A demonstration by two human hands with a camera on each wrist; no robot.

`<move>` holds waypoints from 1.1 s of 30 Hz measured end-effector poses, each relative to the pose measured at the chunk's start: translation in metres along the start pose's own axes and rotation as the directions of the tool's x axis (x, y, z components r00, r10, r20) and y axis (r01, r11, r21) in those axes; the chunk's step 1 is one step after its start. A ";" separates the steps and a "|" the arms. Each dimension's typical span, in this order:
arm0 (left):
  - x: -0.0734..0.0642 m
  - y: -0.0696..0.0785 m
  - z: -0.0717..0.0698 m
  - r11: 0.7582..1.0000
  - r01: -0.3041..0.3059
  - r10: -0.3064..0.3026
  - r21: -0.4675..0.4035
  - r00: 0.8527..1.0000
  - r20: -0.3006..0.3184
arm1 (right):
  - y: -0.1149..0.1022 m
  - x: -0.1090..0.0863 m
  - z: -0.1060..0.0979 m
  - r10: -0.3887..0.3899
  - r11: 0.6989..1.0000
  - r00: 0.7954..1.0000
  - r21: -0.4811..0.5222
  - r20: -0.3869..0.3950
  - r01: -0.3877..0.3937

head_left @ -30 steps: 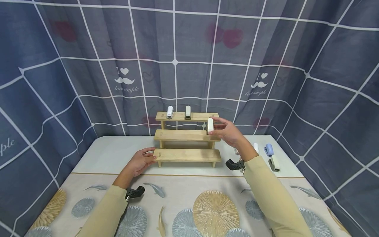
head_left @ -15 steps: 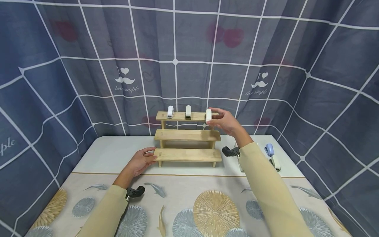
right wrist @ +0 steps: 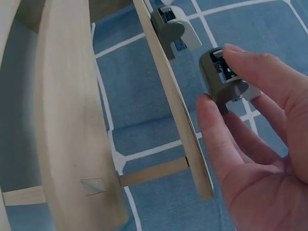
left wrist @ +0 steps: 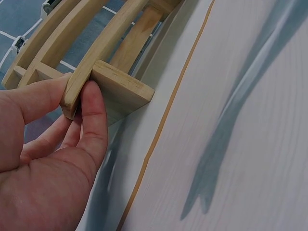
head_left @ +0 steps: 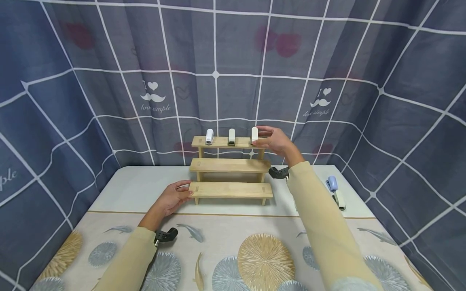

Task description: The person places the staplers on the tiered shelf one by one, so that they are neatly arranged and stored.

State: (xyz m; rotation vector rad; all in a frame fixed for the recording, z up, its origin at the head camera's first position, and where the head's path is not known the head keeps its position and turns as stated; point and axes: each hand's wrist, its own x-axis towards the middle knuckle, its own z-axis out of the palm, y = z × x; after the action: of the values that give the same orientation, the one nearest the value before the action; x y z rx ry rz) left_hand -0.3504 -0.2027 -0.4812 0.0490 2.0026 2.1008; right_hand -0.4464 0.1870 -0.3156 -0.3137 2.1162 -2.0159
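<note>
A three-tier wooden display shelf (head_left: 231, 188) stands on the table. My left hand (head_left: 174, 199) pinches the left end of its lowest board, thumb and fingers on opposite faces in the left wrist view. At the top tier's right end, my right hand (head_left: 275, 140) grips a small cream stapler (head_left: 254, 134) with a grey-green base (right wrist: 211, 74). The right wrist view shows it between thumb and fingers beside the top board; contact with the board cannot be told. A white stapler (head_left: 209, 136) and a cream stapler (head_left: 231, 136) stand upright on the same tier.
Right of the shelf, a blue stapler (head_left: 331, 183) and a cream stapler (head_left: 339, 200) are on the table (head_left: 145, 178). My right forearm covers part of that area. A checked curtain (head_left: 233, 97) hangs close behind the shelf and along both sides.
My right hand has lifted the cream stapler from near the middle tier to the top tier, moving slightly left. My left hand has stayed on the lowest board.
</note>
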 end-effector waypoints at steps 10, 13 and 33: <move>0.000 0.000 0.001 1.000 0.000 0.000 -0.013 1.000 0.001 | 0.000 0.014 -0.002 0.003 0.984 1.000 -0.181 -0.013 -0.006; 0.000 0.000 0.000 1.000 -0.001 0.001 -0.010 1.000 0.000 | 0.002 0.016 -0.004 -0.008 0.972 1.000 -0.236 -0.022 0.003; -0.001 0.003 0.003 0.999 0.047 -0.046 0.022 0.998 -0.041 | 0.002 0.025 -0.005 0.011 0.943 1.000 -0.332 -0.023 -0.018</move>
State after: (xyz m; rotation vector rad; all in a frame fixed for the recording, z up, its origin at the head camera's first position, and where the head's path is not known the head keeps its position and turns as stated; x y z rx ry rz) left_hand -0.3494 -0.1999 -0.4774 -0.0366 2.0307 2.0664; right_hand -0.4718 0.1851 -0.3174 -0.3262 2.4616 -1.6529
